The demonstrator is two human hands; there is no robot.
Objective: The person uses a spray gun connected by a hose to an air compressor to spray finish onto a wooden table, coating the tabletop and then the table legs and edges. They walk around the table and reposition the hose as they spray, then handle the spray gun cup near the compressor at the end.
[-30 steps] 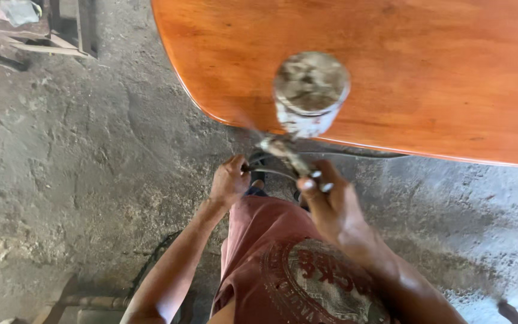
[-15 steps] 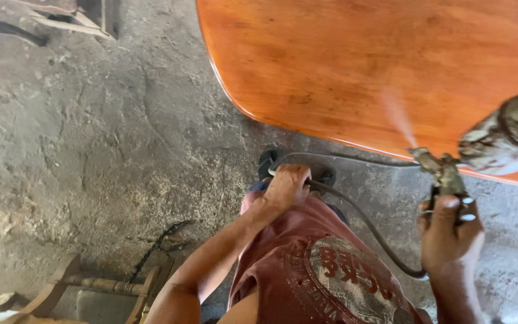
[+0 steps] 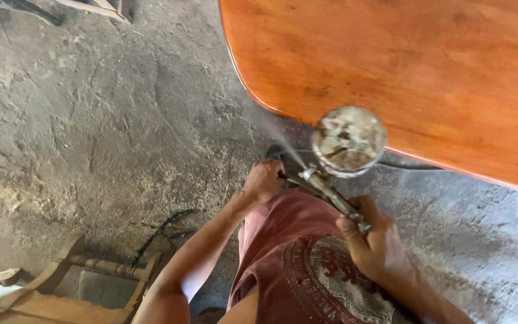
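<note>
My right hand [image 3: 374,240] grips a metal spray gun [image 3: 330,193] with a round, stained cup [image 3: 348,141] on top. A faint mist leaves its nozzle toward the rounded edge of a glossy orange-brown wooden tabletop [image 3: 403,72]. My left hand [image 3: 264,179] is closed on the dark air hose [image 3: 280,174] just left of the gun's nozzle. The hose runs on under the tabletop's edge. Below is my red printed shirt [image 3: 307,270].
Rough grey concrete floor [image 3: 109,132] spreads to the left. Unfinished wooden chair parts [image 3: 61,282] lie at the bottom left, with a dark cord [image 3: 163,231] beside them. More wooden pieces [image 3: 97,7] sit at the top left edge.
The spray gun has swung from the far right back to the left, near the tabletop's corner. The view shifted, and my left hand stays on the hose.
</note>
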